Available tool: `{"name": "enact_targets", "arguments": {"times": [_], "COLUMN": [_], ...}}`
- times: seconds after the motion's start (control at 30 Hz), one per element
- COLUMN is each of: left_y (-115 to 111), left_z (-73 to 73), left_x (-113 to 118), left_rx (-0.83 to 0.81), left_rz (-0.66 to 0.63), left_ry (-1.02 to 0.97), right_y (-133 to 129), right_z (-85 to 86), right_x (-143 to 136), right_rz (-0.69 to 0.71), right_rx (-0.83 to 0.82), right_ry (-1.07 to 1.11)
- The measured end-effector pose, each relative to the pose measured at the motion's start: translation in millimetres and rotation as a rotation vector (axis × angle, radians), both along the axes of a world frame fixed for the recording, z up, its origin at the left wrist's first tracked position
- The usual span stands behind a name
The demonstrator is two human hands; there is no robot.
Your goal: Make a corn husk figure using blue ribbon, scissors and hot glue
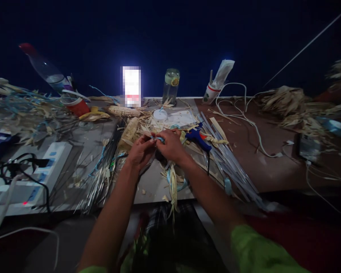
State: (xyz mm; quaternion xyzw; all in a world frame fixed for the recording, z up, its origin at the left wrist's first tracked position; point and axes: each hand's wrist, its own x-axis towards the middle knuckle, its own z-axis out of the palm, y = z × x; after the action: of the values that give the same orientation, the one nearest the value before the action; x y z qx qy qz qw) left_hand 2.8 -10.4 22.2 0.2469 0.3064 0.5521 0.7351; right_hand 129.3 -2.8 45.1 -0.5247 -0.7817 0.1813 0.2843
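Over the middle of the table, my left hand (142, 151) and my right hand (172, 146) meet fingertip to fingertip. Both are closed in a pinch around a small light-blue strip (160, 139); its ends are hidden by my fingers. A pale husk strip (146, 133) sticks up by my left fingertips. Below my right hand hangs a braided strand of corn husk (173, 185), over the table's front edge. Right of that hand lies a blue glue gun (199, 137) with an orange trigger. A corn cob (130, 131) lies just beyond my left hand.
Thin metal wires (100, 180) lie left, clear sticks (234, 165) right. A power strip (49, 167) with cables stands far left. At the back are a bright screen (132, 85), a bottle (171, 89) and a paper cup (211, 93). Husks (287, 104) are heaped right.
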Motion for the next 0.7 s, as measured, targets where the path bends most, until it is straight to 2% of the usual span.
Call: {"name": "enact_targets", "arguments": {"times": [0.27, 0.47, 0.7], "left_y": [1.8, 3.9, 4.3], "left_z": [-5.0, -2.9, -1.6], "left_x": [-0.3, -5.4, -2.9], "left_rx": [-0.015, 0.016, -0.002], "left_rz": [0.081, 0.063, 0.107], "left_ry": [0.027, 0.155, 0.326], "right_y": [4.9, 6.9, 7.9], "right_z": [1.5, 1.4, -1.3], "right_x": [4.6, 8.9, 9.4], "right_rz": [-0.023, -0.023, 0.015], "right_rx": [-0.061, -0.194, -0.231], "right_ry": [0.103, 0.250, 0.162]}}
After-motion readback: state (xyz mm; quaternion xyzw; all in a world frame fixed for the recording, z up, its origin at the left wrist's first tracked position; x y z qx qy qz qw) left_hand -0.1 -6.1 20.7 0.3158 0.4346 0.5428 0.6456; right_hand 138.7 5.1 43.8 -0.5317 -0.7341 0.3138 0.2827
